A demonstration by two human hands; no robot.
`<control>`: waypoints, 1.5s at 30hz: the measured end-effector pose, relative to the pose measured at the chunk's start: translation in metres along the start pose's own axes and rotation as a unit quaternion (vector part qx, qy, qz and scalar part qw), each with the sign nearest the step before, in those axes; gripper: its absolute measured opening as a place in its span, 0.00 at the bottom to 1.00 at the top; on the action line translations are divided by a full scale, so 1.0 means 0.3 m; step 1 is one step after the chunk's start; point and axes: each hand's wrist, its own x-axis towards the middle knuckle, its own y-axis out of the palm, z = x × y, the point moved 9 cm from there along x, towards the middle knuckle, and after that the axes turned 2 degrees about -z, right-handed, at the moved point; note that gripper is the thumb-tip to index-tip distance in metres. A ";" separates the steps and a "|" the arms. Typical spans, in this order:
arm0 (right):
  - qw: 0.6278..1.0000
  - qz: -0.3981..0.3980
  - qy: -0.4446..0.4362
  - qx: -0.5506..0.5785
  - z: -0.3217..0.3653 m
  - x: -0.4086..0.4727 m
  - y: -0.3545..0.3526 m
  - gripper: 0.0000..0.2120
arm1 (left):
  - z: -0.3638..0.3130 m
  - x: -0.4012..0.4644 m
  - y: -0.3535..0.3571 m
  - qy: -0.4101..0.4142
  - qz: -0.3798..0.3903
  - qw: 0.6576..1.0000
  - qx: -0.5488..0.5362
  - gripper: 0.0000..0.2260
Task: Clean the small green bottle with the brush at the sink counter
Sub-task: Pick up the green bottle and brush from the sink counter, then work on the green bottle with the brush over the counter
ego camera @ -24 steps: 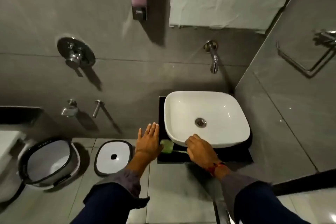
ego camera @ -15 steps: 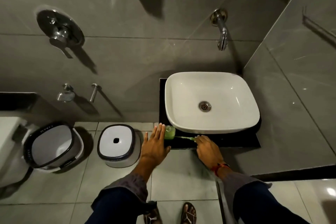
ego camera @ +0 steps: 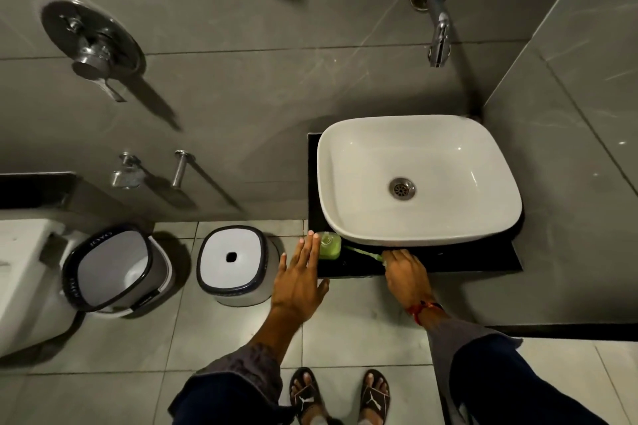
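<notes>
1. nearest the camera, two feet in black sandals [ego camera: 340, 397] stand on the grey tiled floor [ego camera: 214, 338], between two dark blue sleeves.
2. the left hand [ego camera: 298, 279] reaches forward with flat, spread fingers, palm down and holding nothing; its fingertips are just beside the left face of the small green bottle [ego camera: 329, 245], and whether they touch it cannot be told.
3. the right hand [ego camera: 405, 272] rests at the front edge of the black counter [ego camera: 448, 260], knuckles up, fingers curled down over the end of the green brush [ego camera: 364, 252]; a red thread band circles that wrist. the fingers hide the handle, so how firmly they grip it cannot be told.
4. the small green bottle stands upright on the counter's front left corner, close under the rim of the white basin [ego camera: 419, 179]. the brush lies flat on the counter, running from the bottle's base rightward to the right hand.
5. on the floor left of the counter sit a white stool with a dark rim [ego camera: 234, 266] and, further left, a tilted bucket [ego camera: 110, 269] with the same dark rim; a white toilet edge [ego camera: 20, 272] shows at the far left.
6. the basin fills most of the counter, with a metal drain [ego camera: 402, 188] at its middle.
7. farthest, on the grey wall, a chrome spout [ego camera: 436, 21] hangs above the basin, and a round shower mixer [ego camera: 91, 41] sits to the left with two small taps [ego camera: 152, 171] beneath.
</notes>
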 end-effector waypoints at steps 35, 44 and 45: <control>0.968 -0.151 -0.152 0.129 0.307 0.008 -0.433 0.12 | -0.010 -0.003 -0.032 -0.022 0.025 0.999 -0.041 0.39; 0.977 -0.048 -0.207 -0.010 0.440 0.133 -0.318 0.14 | -0.015 -0.011 -0.025 -0.032 0.013 0.999 -0.020 0.38; 0.976 -0.039 -0.213 -0.022 0.452 0.140 -0.303 0.14 | -0.015 -0.012 -0.024 -0.033 0.011 0.999 -0.020 0.38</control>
